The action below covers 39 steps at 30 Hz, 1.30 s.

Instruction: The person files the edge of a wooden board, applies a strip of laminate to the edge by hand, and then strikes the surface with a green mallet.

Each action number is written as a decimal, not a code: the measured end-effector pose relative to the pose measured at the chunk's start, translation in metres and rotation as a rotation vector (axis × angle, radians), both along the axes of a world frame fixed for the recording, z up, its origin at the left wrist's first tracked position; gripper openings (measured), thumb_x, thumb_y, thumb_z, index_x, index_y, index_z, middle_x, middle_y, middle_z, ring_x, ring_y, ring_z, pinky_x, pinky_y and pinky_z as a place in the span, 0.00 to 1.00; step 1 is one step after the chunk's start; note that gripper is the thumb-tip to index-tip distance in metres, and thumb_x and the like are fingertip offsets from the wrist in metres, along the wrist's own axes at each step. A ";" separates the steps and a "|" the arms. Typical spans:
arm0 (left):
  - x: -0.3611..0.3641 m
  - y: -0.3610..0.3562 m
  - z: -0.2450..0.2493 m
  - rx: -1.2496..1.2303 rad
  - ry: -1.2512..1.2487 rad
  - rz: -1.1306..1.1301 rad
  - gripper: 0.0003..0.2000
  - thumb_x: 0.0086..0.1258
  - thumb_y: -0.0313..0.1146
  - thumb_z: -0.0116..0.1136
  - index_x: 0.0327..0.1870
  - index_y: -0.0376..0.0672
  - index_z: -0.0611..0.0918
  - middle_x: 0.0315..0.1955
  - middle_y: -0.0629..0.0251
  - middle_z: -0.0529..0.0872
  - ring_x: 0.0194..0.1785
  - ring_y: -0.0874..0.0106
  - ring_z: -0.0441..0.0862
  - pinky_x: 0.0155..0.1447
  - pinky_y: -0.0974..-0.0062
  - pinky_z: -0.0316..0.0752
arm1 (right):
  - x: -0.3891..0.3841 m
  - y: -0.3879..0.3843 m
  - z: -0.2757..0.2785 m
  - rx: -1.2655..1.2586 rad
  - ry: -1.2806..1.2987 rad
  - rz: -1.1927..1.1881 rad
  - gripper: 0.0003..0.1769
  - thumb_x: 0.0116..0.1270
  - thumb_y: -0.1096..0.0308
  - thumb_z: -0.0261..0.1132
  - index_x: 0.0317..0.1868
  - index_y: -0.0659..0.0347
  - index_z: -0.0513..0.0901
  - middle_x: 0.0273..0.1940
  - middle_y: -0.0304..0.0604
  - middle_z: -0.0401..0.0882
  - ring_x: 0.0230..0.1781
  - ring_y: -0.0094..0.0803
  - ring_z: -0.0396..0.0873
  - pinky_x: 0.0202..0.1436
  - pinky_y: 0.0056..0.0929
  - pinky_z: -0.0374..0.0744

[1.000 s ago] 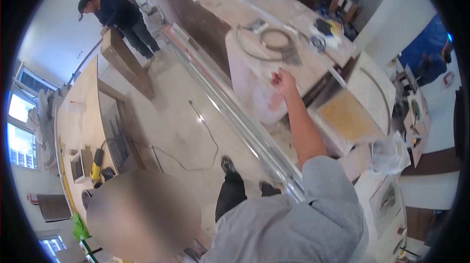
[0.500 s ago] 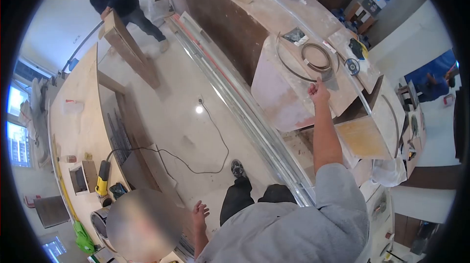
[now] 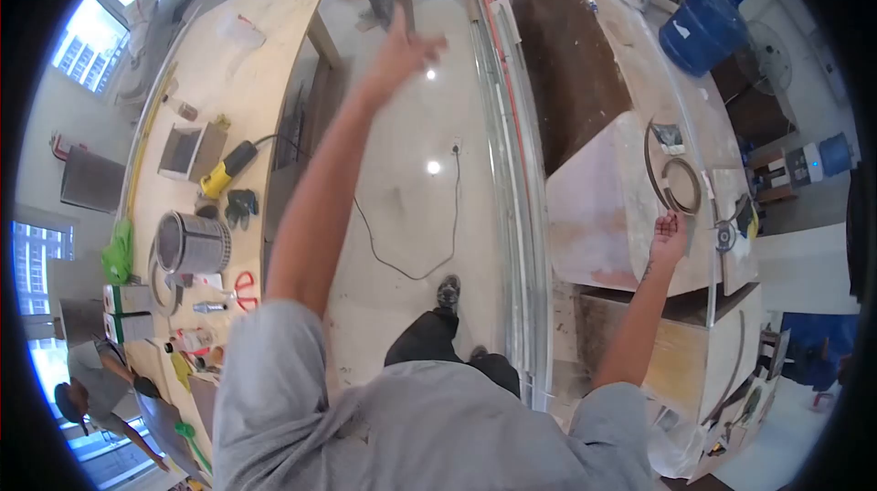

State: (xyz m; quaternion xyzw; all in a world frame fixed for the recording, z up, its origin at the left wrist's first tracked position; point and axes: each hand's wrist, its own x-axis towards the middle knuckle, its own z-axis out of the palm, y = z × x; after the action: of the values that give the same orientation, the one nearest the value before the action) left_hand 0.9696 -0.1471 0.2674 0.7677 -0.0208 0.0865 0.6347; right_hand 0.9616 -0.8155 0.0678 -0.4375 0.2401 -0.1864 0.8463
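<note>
My left hand [image 3: 400, 54] is stretched out in the air above the floor, somewhat blurred. Its fingers are apart and nothing is in it. On the other side, my right hand [image 3: 669, 231] is closed at the loose end of a thin brown edge-banding strip [image 3: 650, 162]. The strip curves over the pale board surface beside its coil [image 3: 681, 188]. A small dark packet [image 3: 669, 137] lies just beyond the coil.
On the left bench [image 3: 274, 71] stand a yellow power tool [image 3: 228, 169], a paint can [image 3: 192, 242] and red-handled scissors [image 3: 245, 290]. Long metal profiles [image 3: 512, 217] run along the floor. A power cord [image 3: 393, 263] crosses it. A blue water jug [image 3: 702, 30] stands at right.
The view has turned toward the left bench. My left hand has risen from beside my body and reached far forward. My right hand stays at the strip's end.
</note>
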 end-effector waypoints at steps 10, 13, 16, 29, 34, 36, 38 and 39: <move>-0.216 -0.167 -0.201 0.028 0.317 -0.268 0.23 0.87 0.40 0.59 0.72 0.31 0.84 0.66 0.55 0.91 0.68 0.69 0.87 0.75 0.66 0.78 | -0.215 0.017 0.143 -0.430 -0.051 0.039 0.11 0.80 0.66 0.74 0.52 0.63 0.85 0.37 0.41 0.89 0.27 0.25 0.84 0.37 0.25 0.83; -0.380 -0.264 -0.210 -0.016 0.599 -0.561 0.18 0.85 0.39 0.66 0.68 0.39 0.89 0.54 0.63 0.94 0.58 0.76 0.88 0.65 0.71 0.81 | -0.288 0.016 0.138 -0.575 0.040 0.127 0.12 0.79 0.67 0.74 0.53 0.65 0.85 0.37 0.40 0.88 0.28 0.24 0.84 0.37 0.24 0.83; -0.480 -0.327 -0.239 -0.271 0.690 -0.646 0.23 0.85 0.39 0.68 0.74 0.36 0.84 0.60 0.61 0.92 0.61 0.73 0.87 0.69 0.71 0.80 | -0.366 0.017 0.108 -0.646 0.082 0.253 0.11 0.78 0.68 0.75 0.53 0.65 0.85 0.36 0.40 0.88 0.28 0.23 0.84 0.37 0.25 0.84; -0.622 -0.319 -0.231 -1.269 0.618 -0.020 0.31 0.86 0.36 0.65 0.83 0.43 0.64 0.78 0.50 0.73 0.78 0.51 0.77 0.83 0.49 0.75 | -0.555 0.117 0.039 -0.121 0.278 0.627 0.12 0.79 0.65 0.75 0.49 0.65 0.85 0.36 0.45 0.89 0.28 0.29 0.87 0.35 0.28 0.86; -0.669 -0.256 -0.244 -1.126 0.537 0.109 0.30 0.86 0.35 0.65 0.83 0.39 0.66 0.60 0.54 0.88 0.67 0.57 0.87 0.79 0.54 0.80 | -0.595 0.162 0.022 -0.180 0.436 0.795 0.13 0.78 0.62 0.76 0.49 0.61 0.85 0.39 0.41 0.89 0.32 0.29 0.88 0.40 0.29 0.87; -0.691 -0.236 -0.222 -1.032 0.531 0.136 0.30 0.87 0.34 0.64 0.82 0.38 0.66 0.56 0.56 0.90 0.63 0.59 0.89 0.76 0.56 0.82 | -0.618 0.185 0.000 -0.070 0.482 0.782 0.11 0.77 0.63 0.75 0.48 0.60 0.84 0.42 0.40 0.89 0.36 0.29 0.89 0.44 0.31 0.88; -0.708 -0.216 -0.201 -0.928 0.486 0.134 0.29 0.87 0.32 0.63 0.82 0.35 0.66 0.57 0.53 0.90 0.63 0.61 0.89 0.73 0.59 0.84 | -0.622 0.199 -0.007 0.022 0.492 0.834 0.13 0.75 0.66 0.75 0.53 0.58 0.81 0.47 0.41 0.89 0.43 0.31 0.90 0.49 0.34 0.88; -0.725 -0.202 -0.195 -0.867 0.476 0.149 0.29 0.87 0.31 0.62 0.82 0.34 0.66 0.57 0.52 0.89 0.62 0.61 0.89 0.72 0.60 0.85 | -0.628 0.205 -0.010 0.015 0.473 0.848 0.14 0.75 0.67 0.74 0.55 0.58 0.80 0.47 0.41 0.89 0.44 0.32 0.90 0.48 0.35 0.88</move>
State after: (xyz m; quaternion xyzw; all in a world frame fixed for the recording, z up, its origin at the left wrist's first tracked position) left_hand 0.2451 -0.3494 0.0725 0.4309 0.2174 -0.0454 0.8746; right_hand 0.3337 -0.6107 0.0583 -0.5210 0.2277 0.2812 0.7731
